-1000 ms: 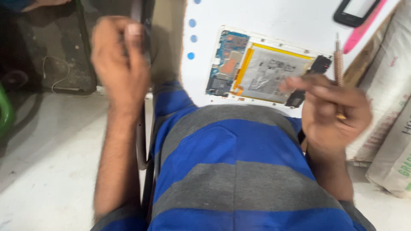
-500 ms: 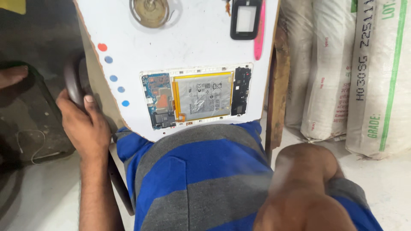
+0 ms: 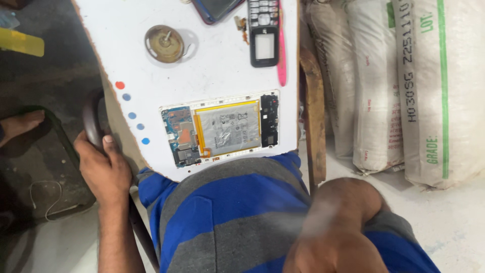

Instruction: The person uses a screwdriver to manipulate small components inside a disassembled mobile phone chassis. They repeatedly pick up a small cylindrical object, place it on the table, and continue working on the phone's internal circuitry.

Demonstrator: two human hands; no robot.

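A: what's the left hand on?
B: dark curved chair arm by the table edge, fingers wrapped. Right hand blurred, low, near the striped shirt.

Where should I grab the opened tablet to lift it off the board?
Take the opened tablet by its two short ends, coming from above. It lies flat with battery and circuit boards facing up, so only the thin white frame looks safe to pinch.

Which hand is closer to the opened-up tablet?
Probably the left hand: it grips a dark curved edge beside the table, near the opened tablet. The right hand is blurred, low by the lap.
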